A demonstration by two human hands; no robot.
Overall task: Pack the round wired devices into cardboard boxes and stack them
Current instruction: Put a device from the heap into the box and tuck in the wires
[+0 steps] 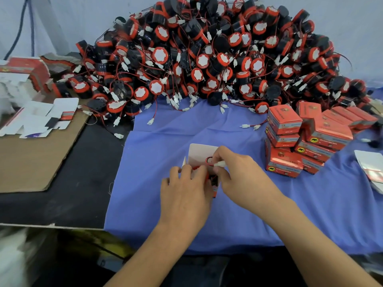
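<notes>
Device pile (207, 54) behind the cloth (165, 131); stacked boxes (300, 137) right, flat cartons (37, 119) left

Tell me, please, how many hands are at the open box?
2. The left hand grips the open box from its left side; the right hand pinches a white connector over the box's opening. No other hand shows.

One blue cloth (165, 137) carries, along its far edge, a single heap of round wired devices (207, 54), well over a hundred and too tangled to count. On the cloth's right part stand roughly ten closed red boxes (284, 121), stacked up to three high. At its near middle two hands, the left hand (186, 189) and right hand (238, 175), hold one open box (202, 154) and one white connector (220, 163). Left of the cloth one brown cardboard sheet (31, 162) bears a few flat box blanks (37, 121).
</notes>
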